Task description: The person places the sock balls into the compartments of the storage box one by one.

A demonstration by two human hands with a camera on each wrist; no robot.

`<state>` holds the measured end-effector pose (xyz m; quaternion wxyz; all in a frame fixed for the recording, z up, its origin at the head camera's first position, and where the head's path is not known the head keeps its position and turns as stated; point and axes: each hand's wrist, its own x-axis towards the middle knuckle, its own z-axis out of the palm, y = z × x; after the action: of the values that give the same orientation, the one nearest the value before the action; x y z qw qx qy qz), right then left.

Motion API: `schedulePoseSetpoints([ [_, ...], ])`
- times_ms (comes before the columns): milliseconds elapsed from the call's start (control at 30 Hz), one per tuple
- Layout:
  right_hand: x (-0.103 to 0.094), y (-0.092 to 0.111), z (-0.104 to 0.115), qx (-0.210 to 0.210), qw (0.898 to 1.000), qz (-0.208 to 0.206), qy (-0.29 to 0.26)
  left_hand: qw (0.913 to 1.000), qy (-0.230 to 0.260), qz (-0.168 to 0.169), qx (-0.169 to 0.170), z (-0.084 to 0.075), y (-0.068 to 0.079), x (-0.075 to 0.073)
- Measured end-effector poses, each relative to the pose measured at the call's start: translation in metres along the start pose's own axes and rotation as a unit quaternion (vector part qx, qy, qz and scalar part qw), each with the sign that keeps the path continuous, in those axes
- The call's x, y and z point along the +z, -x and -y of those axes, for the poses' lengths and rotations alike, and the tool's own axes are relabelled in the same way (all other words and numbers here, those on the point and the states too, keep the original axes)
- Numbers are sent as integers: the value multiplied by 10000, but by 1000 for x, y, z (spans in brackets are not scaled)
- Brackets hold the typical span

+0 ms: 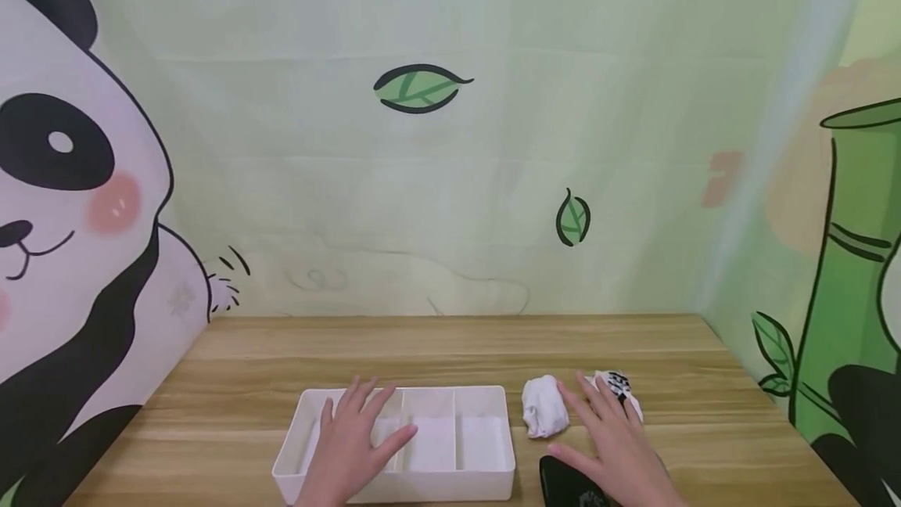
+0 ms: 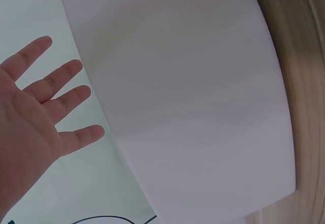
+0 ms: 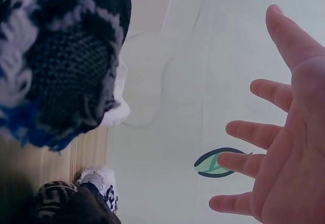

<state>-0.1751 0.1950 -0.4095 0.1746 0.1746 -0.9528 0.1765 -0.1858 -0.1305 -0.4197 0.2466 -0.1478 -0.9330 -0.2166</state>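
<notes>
A white box with several compartments stands on the table. My left hand hovers over its left part, fingers spread and holding nothing. In the left wrist view the box's plain outer wall fills the middle beside the left hand. To the right of the box lie a white fabric bundle, a black-and-white patterned bundle and a black bundle, all sock-like. Above these my right hand is spread, partly covering them. Dark knit fabric with blue edging looms close in the right wrist view.
The wooden table runs back to a printed cloth backdrop showing a panda, leaves and bamboo. In the right wrist view more patterned bundles sit low at the left.
</notes>
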Motion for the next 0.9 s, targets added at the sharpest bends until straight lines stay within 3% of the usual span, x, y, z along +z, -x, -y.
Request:
schedulePoseSetpoints([
  [200, 0, 2, 0, -16, 10000, 21, -9, 10000, 66, -12, -12, 6, 3, 0],
  [467, 1, 3, 0, -53, 10000, 39, -62, 9995, 93, -76, -278, 15, 8, -7],
  [733, 2, 4, -1, -47, 9999, 80, -50, 9990, 138, -316, -280, 26, 15, -12],
  [900, 3, 5, -3, -60, 9999, 129, -80, 9983, 107, -239, -518, 33, 18, -16],
])
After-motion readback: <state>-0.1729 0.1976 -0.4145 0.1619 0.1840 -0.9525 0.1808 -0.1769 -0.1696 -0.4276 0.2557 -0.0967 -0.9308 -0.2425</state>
